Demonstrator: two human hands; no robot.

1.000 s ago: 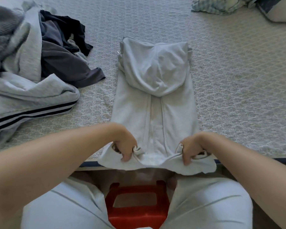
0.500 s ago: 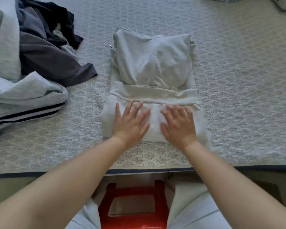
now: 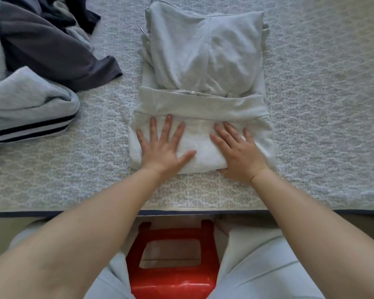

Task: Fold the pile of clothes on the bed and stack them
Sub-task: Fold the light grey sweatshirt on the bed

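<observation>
A light grey hooded garment [image 3: 205, 52] lies folded lengthwise in the middle of the bed, its hood flat on top at the far end. Its near end is folded up, so the hem band [image 3: 201, 104] runs across the middle. My left hand [image 3: 162, 147] presses flat on the folded part with its fingers spread. My right hand [image 3: 238, 152] lies flat beside it on the same fold, fingers straight. To the left sits the unfolded pile of clothes [image 3: 30, 67]: grey, dark grey and black pieces, one with dark stripes.
The bed's patterned grey cover [image 3: 322, 104] stretches to the right of the garment. The bed's near edge [image 3: 203, 211] runs across the frame. Below it, between my legs, stands a red plastic stool [image 3: 171, 283].
One second ago both hands gripped the garment's hem at the bed's edge. They folded that end up over the body and now press flat on it, spread a little wider.
</observation>
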